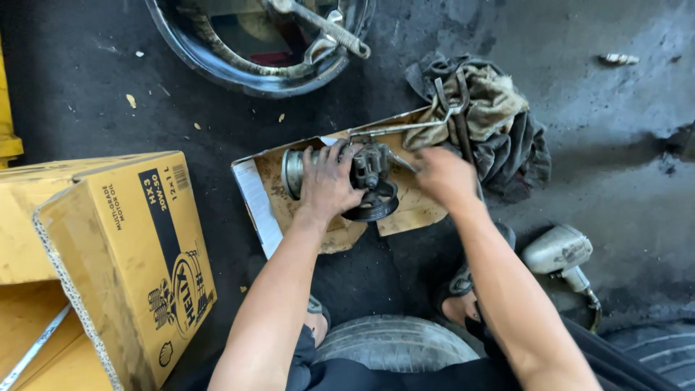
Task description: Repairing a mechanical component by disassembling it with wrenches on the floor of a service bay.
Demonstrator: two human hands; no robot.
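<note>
A greasy metal pump (365, 174) with a black pulley and a silvery cylinder end lies on a flattened piece of cardboard (405, 210) on the dark floor. My left hand (327, 181) rests on top of the pump's body, fingers spread over it. My right hand (445, 176) is blurred, just right of the pump, near a thin metal rod (394, 129) and dark tool handles (461, 119) lying over dirty rags (499, 119). Whether the right hand holds anything cannot be told.
A yellow cardboard box (119, 253) stands at the left. A round metal rim (246, 65) with a tool in it lies at the top. A grey pneumatic tool (561, 250) lies at the right. A worn tyre (394, 344) is under my legs.
</note>
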